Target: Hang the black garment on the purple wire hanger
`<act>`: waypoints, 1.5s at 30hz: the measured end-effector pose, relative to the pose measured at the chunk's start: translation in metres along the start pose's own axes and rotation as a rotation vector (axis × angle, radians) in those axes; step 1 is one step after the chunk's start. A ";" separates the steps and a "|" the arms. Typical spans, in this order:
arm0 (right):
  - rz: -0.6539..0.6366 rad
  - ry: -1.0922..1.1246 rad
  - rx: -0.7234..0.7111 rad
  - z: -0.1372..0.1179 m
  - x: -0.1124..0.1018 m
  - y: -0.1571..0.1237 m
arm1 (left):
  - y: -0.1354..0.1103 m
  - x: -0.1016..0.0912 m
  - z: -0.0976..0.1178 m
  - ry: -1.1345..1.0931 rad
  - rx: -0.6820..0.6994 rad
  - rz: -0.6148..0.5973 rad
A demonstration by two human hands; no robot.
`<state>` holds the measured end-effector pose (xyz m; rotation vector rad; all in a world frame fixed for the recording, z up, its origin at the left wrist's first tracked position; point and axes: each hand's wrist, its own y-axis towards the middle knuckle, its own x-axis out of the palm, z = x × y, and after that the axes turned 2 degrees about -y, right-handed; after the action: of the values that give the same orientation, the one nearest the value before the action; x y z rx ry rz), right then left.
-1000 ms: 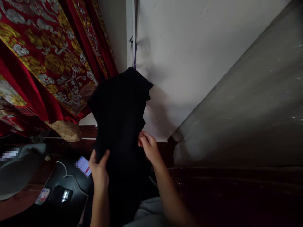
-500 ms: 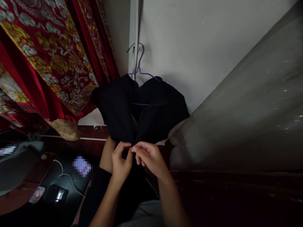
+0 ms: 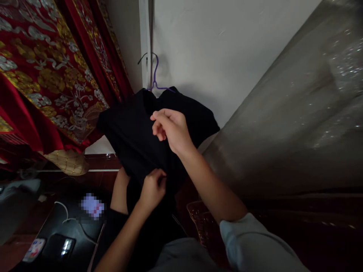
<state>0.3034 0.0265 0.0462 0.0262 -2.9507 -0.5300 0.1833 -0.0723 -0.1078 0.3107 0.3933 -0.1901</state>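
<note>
**Mia:** What was the room like?

**Ben:** There was a smooth white wall [image 3: 227, 53] in front. A red curtain [image 3: 42, 68] with gold and silver flowers hung on the left. A grey shiny sheet [image 3: 297, 124] sloped down on the right. Low down on the left was a dark table [image 3: 56, 260] with a thin white cable [image 3: 64, 211] on it.

**Mia:** Where was the black top [image 3: 130, 132]?

**Ben:** It hung on a thin purple hanger [image 3: 155, 73] by the wall, between the curtain and the sheet. The cloth looked soft, dark and a bit crumpled.

**Mia:** Which way did it go?

**Ben:** Its long way ran up and down. The neck was up at the hook, and the bottom end came down toward the person.

**Mia:** What did the hands do?

**Ben:** The left hand [image 3: 153, 189] was closed, pinching the cloth low on the front. The right hand [image 3: 170, 126] was higher, against the chest part, with its fingers curled. I could not tell if it gripped anything.
</note>
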 end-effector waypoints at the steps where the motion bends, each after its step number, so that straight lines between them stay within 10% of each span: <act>1: -0.021 -0.017 -0.017 0.001 0.003 -0.008 | 0.011 -0.012 0.004 0.012 0.001 -0.041; 7: -0.001 -0.047 -0.047 0.005 -0.011 -0.040 | 0.081 -0.092 0.068 0.044 0.419 0.263; 13: 0.080 -0.229 -0.187 0.002 -0.010 -0.025 | 0.120 -0.098 0.106 0.405 0.705 0.230; 19: 0.125 -0.424 -0.053 0.067 0.003 -0.026 | 0.143 -0.134 0.108 0.333 0.645 0.510; 23: 0.057 -0.302 0.058 0.078 -0.002 -0.069 | 0.164 -0.194 0.059 0.118 0.306 0.894; 25: 0.030 -0.242 0.091 0.069 -0.006 -0.101 | 0.158 -0.205 0.021 0.072 0.148 0.904; 29: 0.081 -0.087 0.144 0.054 -0.012 -0.149 | 0.116 -0.170 -0.044 -0.010 -0.014 0.689; 34: 0.215 -0.046 0.146 0.056 -0.021 -0.154 | 0.074 -0.127 -0.068 -0.120 -0.084 0.426; 39: 0.218 0.003 0.142 0.065 -0.024 -0.155 | 0.070 -0.122 -0.050 -0.275 -0.123 0.386; 45: 0.162 -0.069 0.099 0.070 -0.024 -0.159 | 0.051 -0.109 0.021 -0.807 -0.147 0.256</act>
<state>0.3159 -0.0979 -0.0773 -0.2228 -3.0076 -0.3689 0.1042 -0.0184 -0.0323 0.1177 -0.4297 -0.0246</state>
